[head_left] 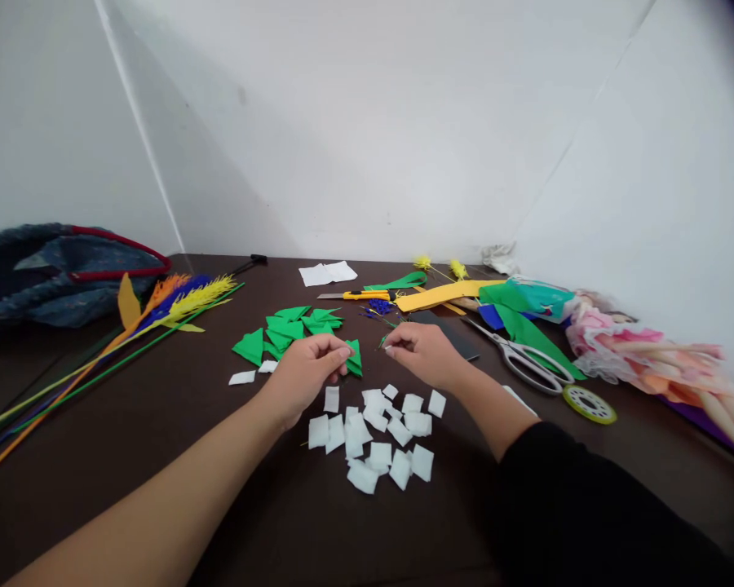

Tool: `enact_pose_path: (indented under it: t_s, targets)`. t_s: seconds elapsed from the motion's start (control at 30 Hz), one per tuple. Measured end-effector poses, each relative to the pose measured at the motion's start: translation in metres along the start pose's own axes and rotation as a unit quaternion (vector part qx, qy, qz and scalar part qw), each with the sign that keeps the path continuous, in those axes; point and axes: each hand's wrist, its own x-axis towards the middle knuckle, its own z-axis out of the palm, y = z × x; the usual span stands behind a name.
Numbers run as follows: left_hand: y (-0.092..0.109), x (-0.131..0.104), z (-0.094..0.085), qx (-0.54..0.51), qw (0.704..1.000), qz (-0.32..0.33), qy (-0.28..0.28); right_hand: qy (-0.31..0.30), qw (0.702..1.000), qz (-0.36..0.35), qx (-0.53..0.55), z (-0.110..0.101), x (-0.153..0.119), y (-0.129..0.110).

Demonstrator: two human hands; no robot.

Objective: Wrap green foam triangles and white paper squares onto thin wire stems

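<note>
My left hand [311, 365] is closed in a pinch on a green crepe paper piece [355, 359], which sticks out past the fingertips. Opposite it, my right hand [426, 352] also pinches, with something small and thin at its fingertips that is too small to name. Beside and behind my left hand lie several more cut green paper pieces [285, 333] in a loose heap. Many small white paper squares [362, 477] are scattered in front of both hands. Just beyond the right hand is a little bunch of blue bits [379, 306].
A yellow utility knife [367, 295], blade out, lies behind the hands near yellow paper strips [444, 293]. To the right are scissors [529, 359], a tape roll [589, 404] and dolls [642, 342]. Colored wheat-like stems [122, 346] and a denim bag [67, 273] occupy the left.
</note>
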Motion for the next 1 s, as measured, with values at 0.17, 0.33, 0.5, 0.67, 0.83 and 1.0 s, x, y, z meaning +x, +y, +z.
enact_pose_path:
  t_s: [0.17,0.33,0.5,0.67,0.83,1.0]
  targets:
    - [-0.009,0.008,-0.01,0.107,0.992,0.03,0.06,-0.012,0.998,0.016,-0.065,-0.006,0.002,0.007]
    - [-0.022,0.021,-0.021,0.366,0.921,0.109,0.077,0.053,0.996,0.03,-0.068,0.001,0.003,0.003]
    - [-0.036,0.037,-0.024,0.506,0.844,0.176,0.04,0.013,0.998,0.065,0.022,0.009,0.003,0.004]
    - [-0.043,0.043,-0.016,0.557,0.804,0.206,-0.016,-0.019,0.992,0.105,0.068,0.016,0.003,0.006]
    - [-0.042,0.038,-0.01,0.599,0.771,0.216,-0.035,-0.045,0.991,0.098,0.082,0.024,0.005,0.013]
    - [-0.037,0.035,-0.011,0.634,0.742,0.215,-0.031,-0.052,0.993,0.083,0.061,0.026,0.004,0.015]
